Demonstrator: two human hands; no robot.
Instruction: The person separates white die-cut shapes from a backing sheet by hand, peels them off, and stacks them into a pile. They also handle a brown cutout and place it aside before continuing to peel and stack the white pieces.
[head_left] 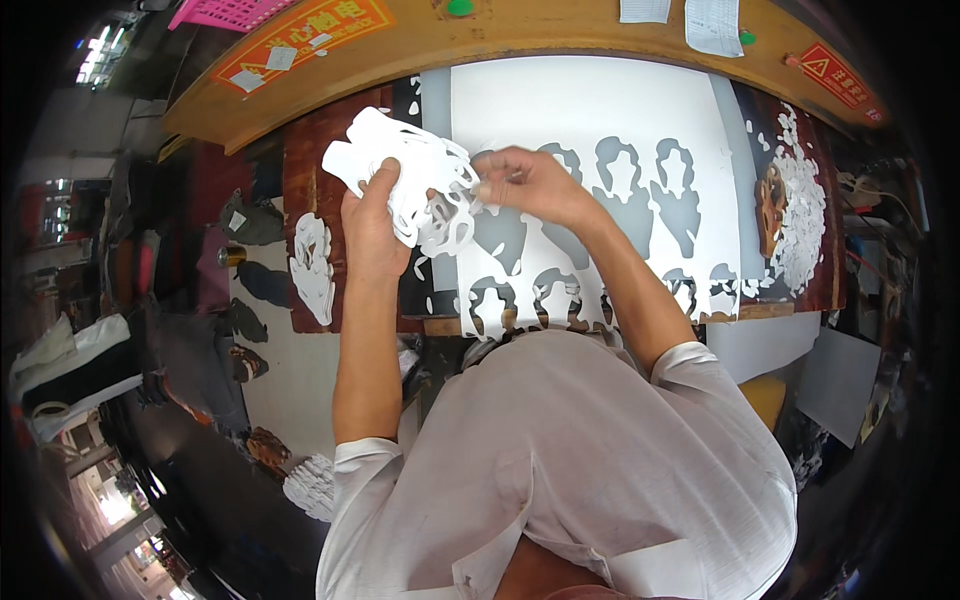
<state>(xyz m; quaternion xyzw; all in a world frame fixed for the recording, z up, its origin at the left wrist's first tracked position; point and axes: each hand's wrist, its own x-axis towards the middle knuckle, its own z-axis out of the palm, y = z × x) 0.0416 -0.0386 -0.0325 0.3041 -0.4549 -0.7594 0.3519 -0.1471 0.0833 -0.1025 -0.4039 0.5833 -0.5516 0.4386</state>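
My left hand (375, 215) grips a bunch of white cut-out pieces (385, 145), thumb across the top. They look like flat shoe-upper shapes with looping straps and openings, fanned out toward the right. At their right edge is my right hand (540, 185), its thumb and fingers drawn together in a pinch. What sits between those fingertips is too small to make out. Below and behind both hands lies a white sheet (580, 100) with rows of shaped holes, through which a grey surface (675, 215) shows. The sheet's near edge hangs in ragged strips close to my body.
More white cut-outs (312, 265) lie on the reddish board at left. A heap of small white scraps (800, 215) and a brown openwork piece (770, 210) are at right. A yellow machine beam (440, 40) with warning stickers spans the far side. Dark material pieces (265, 285) lie farther left.
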